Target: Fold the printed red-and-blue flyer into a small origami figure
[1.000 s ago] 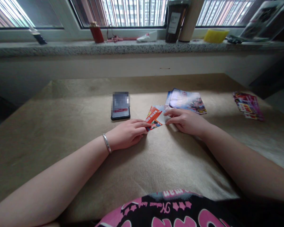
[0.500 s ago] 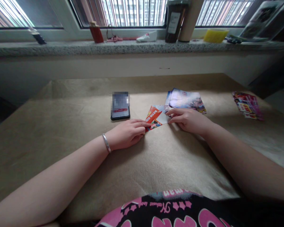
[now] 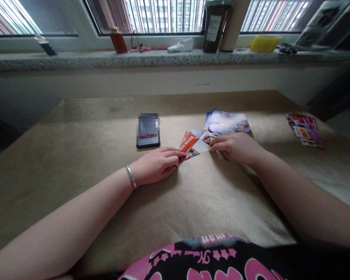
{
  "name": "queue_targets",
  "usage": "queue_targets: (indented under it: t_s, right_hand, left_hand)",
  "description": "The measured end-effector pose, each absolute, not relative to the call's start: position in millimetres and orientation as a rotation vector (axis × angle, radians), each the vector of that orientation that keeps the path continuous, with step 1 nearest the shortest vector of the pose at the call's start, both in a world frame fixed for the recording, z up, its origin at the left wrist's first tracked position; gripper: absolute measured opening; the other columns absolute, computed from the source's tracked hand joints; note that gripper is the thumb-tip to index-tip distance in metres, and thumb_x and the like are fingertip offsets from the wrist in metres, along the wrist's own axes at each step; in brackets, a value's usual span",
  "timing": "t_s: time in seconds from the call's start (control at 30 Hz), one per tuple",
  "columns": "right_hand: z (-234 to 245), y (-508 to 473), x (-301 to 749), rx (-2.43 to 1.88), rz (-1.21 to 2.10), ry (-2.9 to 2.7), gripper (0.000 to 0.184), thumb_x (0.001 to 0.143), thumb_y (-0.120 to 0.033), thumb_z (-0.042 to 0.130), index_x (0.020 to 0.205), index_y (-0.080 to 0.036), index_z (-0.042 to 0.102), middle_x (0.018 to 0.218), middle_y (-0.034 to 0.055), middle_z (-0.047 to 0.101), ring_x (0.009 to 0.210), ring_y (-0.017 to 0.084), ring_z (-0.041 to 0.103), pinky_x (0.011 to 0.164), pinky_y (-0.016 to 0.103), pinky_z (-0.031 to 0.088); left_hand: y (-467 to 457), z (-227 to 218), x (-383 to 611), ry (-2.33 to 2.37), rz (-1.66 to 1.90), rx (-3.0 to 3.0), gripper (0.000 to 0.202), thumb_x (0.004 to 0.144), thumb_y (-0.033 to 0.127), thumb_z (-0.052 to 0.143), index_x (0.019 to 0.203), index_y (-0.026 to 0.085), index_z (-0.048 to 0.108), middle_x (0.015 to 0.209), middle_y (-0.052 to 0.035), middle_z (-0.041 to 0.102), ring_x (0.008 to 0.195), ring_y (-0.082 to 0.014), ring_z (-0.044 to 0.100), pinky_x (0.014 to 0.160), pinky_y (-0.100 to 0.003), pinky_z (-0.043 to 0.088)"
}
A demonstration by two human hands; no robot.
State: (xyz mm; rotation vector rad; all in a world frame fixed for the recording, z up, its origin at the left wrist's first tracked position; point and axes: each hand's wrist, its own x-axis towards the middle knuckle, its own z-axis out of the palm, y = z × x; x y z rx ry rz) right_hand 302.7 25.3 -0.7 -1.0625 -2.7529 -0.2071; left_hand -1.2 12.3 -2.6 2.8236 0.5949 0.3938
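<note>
A printed paper sheet (image 3: pixel 202 146), folded over, lies on the table before me, showing red, white and picture parts. My left hand (image 3: pixel 159 165), with a silver bracelet at the wrist, holds its lower left corner; the index finger reaches over the paper and the other fingers are curled. At the paper's right end, my right hand (image 3: pixel 237 148) grips the folded edge between thumb and fingers, which partly cover it. Just behind that hand lies a stack of glossy printed sheets (image 3: pixel 229 121), partly hidden by the hand.
A phone (image 3: pixel 148 132) with a blurred screen lies to the left of the paper. Several colourful cards (image 3: pixel 305 130) are fanned at the far right of the brown-covered table (image 3: pixel 90 116). On the stone windowsill (image 3: pixel 84 60) stand a dark jar (image 3: pixel 214 29), a red lighter-like object (image 3: pixel 118 42) and a yellow block (image 3: pixel 265 44).
My right hand has slid slightly to the right along the folded edge, uncovering a little more of the paper. My left hand stays in place.
</note>
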Motion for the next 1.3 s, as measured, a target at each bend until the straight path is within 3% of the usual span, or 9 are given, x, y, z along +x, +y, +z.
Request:
queue_targets:
  t_s: [0.37, 0.67, 0.87, 0.97, 1.07, 1.3]
  right_hand:
    - [0, 28, 306, -1.039, -0.147, -2.785, 0.039, 0.075, -0.003, 0.048, 0.092, -0.028, 0.073, 0.105, -0.0032, 0.071, 0.091, 0.016, 0.066, 0.074, 0.028, 0.048]
    - [4, 31, 310, -1.040, -0.221, -2.850, 0.038, 0.075, -0.004, 0.046, 0.092, -0.026, 0.072, 0.101, -0.0024, 0.072, 0.082, 0.016, 0.066, 0.065, 0.026, 0.045]
    - [0, 25, 306, -1.184, -0.340, -2.651, 0.025, 0.076, -0.011, 0.048, 0.074, -0.022, 0.071, 0.088, 0.0017, 0.073, 0.072, 0.017, 0.064, 0.061, 0.027, 0.044]
    - [-2, 20, 294, -1.164, -0.289, -2.503, 0.025, 0.080, -0.014, 0.048, 0.085, -0.020, 0.071, 0.093, 0.0054, 0.071, 0.083, 0.020, 0.063, 0.070, 0.031, 0.047]
    - [-4, 17, 281, -0.971, -0.137, -2.617, 0.030, 0.081, -0.014, 0.049, 0.099, -0.026, 0.070, 0.107, 0.0037, 0.068, 0.093, 0.020, 0.060, 0.079, 0.033, 0.048]
    - [-8, 18, 281, -1.022, -0.035, -2.653, 0.026, 0.082, -0.014, 0.048, 0.091, -0.024, 0.071, 0.106, 0.0018, 0.069, 0.095, 0.019, 0.061, 0.081, 0.032, 0.049]
  left_hand:
    - [12, -1, -1, 0.592, 0.425, 2.783, 0.015, 0.089, 0.013, 0.044, 0.080, 0.017, 0.055, 0.131, -0.0057, 0.055, 0.120, -0.0192, 0.050, 0.099, -0.039, 0.045]
    - [13, -3, -2, 0.594, 0.404, 2.779, 0.013, 0.088, 0.013, 0.044, 0.083, 0.017, 0.055, 0.130, -0.0069, 0.055, 0.120, -0.0198, 0.050, 0.099, -0.040, 0.046]
    - [14, -4, -4, 0.598, 0.413, 2.765, 0.010, 0.087, 0.013, 0.046, 0.083, 0.017, 0.055, 0.127, -0.0081, 0.058, 0.118, -0.0199, 0.051, 0.098, -0.039, 0.046]
    - [14, -3, -3, 0.595, 0.422, 2.763, 0.011, 0.087, 0.013, 0.046, 0.084, 0.017, 0.055, 0.125, -0.0079, 0.058, 0.116, -0.0198, 0.052, 0.097, -0.039, 0.047]
    - [14, -1, -2, 0.576, 0.439, 2.755, 0.012, 0.086, 0.013, 0.046, 0.084, 0.017, 0.056, 0.126, -0.0076, 0.058, 0.115, -0.0197, 0.053, 0.096, -0.039, 0.047]
    - [16, 1, -6, 0.526, 0.399, 2.691, 0.011, 0.086, 0.014, 0.047, 0.080, 0.017, 0.057, 0.127, -0.0076, 0.057, 0.118, -0.0200, 0.051, 0.099, -0.039, 0.045]
